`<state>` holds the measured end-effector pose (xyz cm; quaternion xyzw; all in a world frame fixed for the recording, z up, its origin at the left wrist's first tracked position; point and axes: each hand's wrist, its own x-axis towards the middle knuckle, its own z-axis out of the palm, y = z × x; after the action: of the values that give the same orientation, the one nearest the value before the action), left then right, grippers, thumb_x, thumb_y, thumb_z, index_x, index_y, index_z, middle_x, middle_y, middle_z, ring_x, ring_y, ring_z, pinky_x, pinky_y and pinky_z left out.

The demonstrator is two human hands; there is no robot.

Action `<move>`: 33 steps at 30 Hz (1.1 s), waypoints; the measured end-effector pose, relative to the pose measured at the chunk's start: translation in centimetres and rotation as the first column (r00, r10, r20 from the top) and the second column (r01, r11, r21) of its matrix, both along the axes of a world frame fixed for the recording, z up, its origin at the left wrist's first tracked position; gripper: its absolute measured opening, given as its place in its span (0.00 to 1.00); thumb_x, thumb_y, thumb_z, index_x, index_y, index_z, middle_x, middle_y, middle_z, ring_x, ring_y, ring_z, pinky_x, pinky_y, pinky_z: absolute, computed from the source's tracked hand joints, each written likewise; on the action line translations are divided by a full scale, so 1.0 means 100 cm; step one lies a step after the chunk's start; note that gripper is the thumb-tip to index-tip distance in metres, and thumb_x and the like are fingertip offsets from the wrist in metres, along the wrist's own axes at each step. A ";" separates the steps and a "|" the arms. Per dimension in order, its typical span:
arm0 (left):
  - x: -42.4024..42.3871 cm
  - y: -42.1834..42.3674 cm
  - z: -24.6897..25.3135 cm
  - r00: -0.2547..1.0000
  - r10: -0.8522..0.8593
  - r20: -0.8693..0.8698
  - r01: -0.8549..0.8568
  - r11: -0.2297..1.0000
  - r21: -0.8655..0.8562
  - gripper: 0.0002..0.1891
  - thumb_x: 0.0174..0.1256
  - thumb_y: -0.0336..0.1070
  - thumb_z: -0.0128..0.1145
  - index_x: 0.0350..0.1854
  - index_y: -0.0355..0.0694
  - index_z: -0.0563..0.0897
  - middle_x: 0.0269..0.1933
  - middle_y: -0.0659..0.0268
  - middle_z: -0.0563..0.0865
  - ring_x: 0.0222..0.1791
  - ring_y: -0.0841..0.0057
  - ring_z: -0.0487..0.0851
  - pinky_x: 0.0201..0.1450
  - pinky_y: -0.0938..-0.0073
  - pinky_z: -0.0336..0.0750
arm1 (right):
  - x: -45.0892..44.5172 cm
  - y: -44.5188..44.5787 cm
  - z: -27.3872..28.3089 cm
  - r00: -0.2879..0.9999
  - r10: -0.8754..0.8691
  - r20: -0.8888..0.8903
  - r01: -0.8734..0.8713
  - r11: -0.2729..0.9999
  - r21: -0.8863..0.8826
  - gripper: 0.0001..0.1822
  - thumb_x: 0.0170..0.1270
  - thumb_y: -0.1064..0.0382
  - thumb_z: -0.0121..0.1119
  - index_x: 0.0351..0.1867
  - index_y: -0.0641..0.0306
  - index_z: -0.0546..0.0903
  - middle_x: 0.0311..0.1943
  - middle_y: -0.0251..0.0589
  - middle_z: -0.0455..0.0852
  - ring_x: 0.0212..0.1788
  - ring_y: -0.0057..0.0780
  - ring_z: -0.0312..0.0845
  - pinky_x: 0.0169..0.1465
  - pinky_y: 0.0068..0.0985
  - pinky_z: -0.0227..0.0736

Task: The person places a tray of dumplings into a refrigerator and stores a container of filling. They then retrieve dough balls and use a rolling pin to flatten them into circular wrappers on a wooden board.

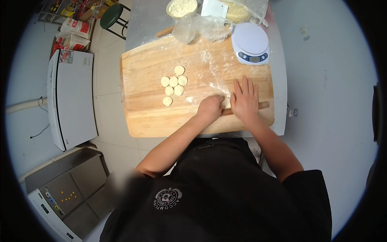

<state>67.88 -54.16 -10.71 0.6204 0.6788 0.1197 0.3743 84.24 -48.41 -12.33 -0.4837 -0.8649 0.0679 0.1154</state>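
Low on the right side of a floured wooden board [145,118], my left hand [210,107] is curled, with thumb and fingertips on the edge of a small pale piece of dough [226,103]. Beside it, my right hand [246,101] lies flat, fingers stretched forward and slightly apart. Its palm rests over a wooden rolling pin [264,105], whose end sticks out to the right. The hand hides the middle of the pin and part of the dough. Several round dough pieces [173,81] lie in a cluster left of centre, apart from both hands.
A white digital kitchen scale [250,42] occupies the board's far right corner. Behind the board are crumpled clear plastic bags [202,28], a bowl of flour [182,7], a white scraper [214,9] and bagged dough [237,12]. A wall [326,75] rises close on the right.
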 end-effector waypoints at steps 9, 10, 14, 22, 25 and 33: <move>-0.006 0.002 -0.007 0.994 0.109 -0.012 -0.105 0.979 0.177 0.09 0.62 0.31 0.57 0.40 0.36 0.86 0.40 0.50 0.87 0.42 0.53 0.86 0.47 0.58 0.79 | 0.028 -0.047 0.001 0.998 0.050 0.044 -0.048 0.998 -0.047 0.30 0.63 0.55 0.56 0.67 0.61 0.74 0.71 0.60 0.66 0.74 0.56 0.57 0.74 0.58 0.49; -0.006 -0.001 -0.008 0.990 0.141 0.020 -0.142 0.978 0.152 0.09 0.62 0.31 0.57 0.40 0.36 0.86 0.40 0.49 0.87 0.43 0.53 0.86 0.48 0.57 0.79 | 0.027 -0.048 -0.001 0.998 0.046 0.036 -0.044 0.998 -0.049 0.30 0.62 0.55 0.56 0.67 0.62 0.74 0.71 0.60 0.66 0.74 0.56 0.57 0.74 0.58 0.49; -0.004 -0.006 -0.005 1.000 0.022 0.015 -0.023 0.999 0.045 0.08 0.62 0.31 0.57 0.39 0.35 0.86 0.39 0.48 0.87 0.41 0.50 0.85 0.46 0.56 0.79 | 0.013 -0.023 0.007 1.000 0.022 0.018 -0.022 0.999 -0.029 0.31 0.62 0.55 0.57 0.67 0.62 0.74 0.71 0.59 0.66 0.74 0.56 0.56 0.74 0.58 0.49; -0.005 0.008 -0.013 0.998 0.028 -0.058 -0.018 0.985 0.173 0.07 0.60 0.29 0.58 0.38 0.39 0.86 0.35 0.51 0.86 0.39 0.54 0.85 0.44 0.57 0.80 | 0.002 -0.006 0.002 0.999 0.005 -0.045 -0.005 1.000 -0.006 0.31 0.62 0.55 0.58 0.68 0.61 0.73 0.70 0.60 0.67 0.74 0.55 0.56 0.75 0.57 0.47; -0.004 -0.003 -0.015 0.990 0.140 0.002 -0.139 0.978 0.156 0.11 0.59 0.29 0.58 0.43 0.38 0.87 0.38 0.50 0.87 0.41 0.53 0.86 0.47 0.57 0.80 | 0.033 -0.056 0.003 0.998 0.059 0.029 -0.058 0.998 -0.037 0.30 0.61 0.56 0.58 0.67 0.61 0.75 0.70 0.60 0.67 0.74 0.55 0.57 0.75 0.58 0.48; 0.004 0.000 -0.008 0.999 -0.003 -0.044 0.007 0.994 0.105 0.11 0.62 0.32 0.58 0.44 0.38 0.87 0.41 0.51 0.88 0.42 0.52 0.86 0.46 0.56 0.80 | -0.012 0.019 0.000 0.998 -0.009 -0.056 0.009 1.000 -0.002 0.30 0.63 0.57 0.57 0.68 0.62 0.73 0.71 0.60 0.65 0.75 0.56 0.56 0.75 0.58 0.48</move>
<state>68.25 -54.12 -11.54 0.6434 0.6779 0.1409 0.3264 83.00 -46.48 -12.30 -0.4856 -0.8591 0.0819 0.1393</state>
